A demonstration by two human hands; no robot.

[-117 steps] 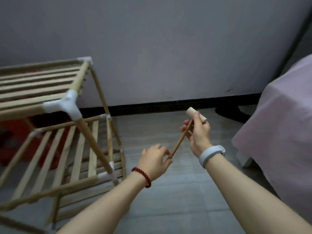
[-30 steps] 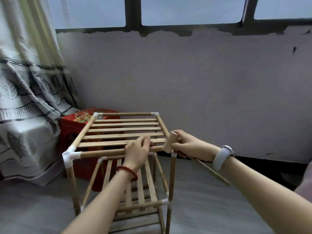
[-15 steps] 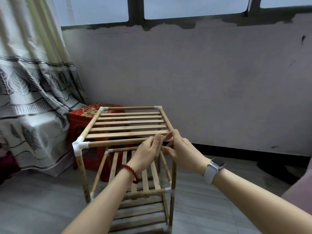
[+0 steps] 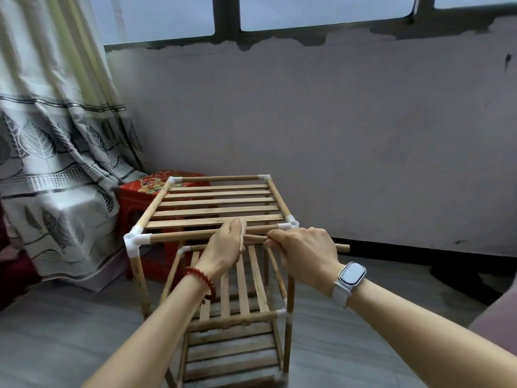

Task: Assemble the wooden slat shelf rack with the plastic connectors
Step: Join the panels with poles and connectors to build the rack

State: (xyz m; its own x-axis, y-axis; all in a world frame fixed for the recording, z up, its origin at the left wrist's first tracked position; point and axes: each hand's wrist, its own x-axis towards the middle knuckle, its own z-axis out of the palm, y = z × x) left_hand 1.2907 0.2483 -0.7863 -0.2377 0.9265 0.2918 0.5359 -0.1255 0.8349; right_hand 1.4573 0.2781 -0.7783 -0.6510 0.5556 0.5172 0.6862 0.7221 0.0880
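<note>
The wooden slat rack (image 4: pixel 215 204) stands upright on the floor with three slatted tiers. White plastic connectors join its poles at the corners, among them the front left connector (image 4: pixel 134 241) and the front right connector (image 4: pixel 289 223). Both hands are just in front of the top front rail (image 4: pixel 181 236). My left hand (image 4: pixel 223 247) grips the pale head of a small wooden mallet (image 4: pixel 242 232). My right hand (image 4: pixel 303 253) grips the mallet's thin handle, whose free end (image 4: pixel 344 247) sticks out to the right. The handle lies roughly level, just below the rail.
A red plastic stool (image 4: pixel 145 189) stands behind the rack's left side. A grey leaf-patterned curtain (image 4: pixel 53 152) hangs at the left. A grey wall (image 4: pixel 335 135) with windows above runs behind. Pink bedding (image 4: pixel 500 312) shows at the right edge. Grey floor (image 4: pixel 363 317) lies around the rack.
One second ago my right hand held the mallet head at the front right corner. Now my left hand holds the head, my right hand holds the handle, and the mallet lies level.
</note>
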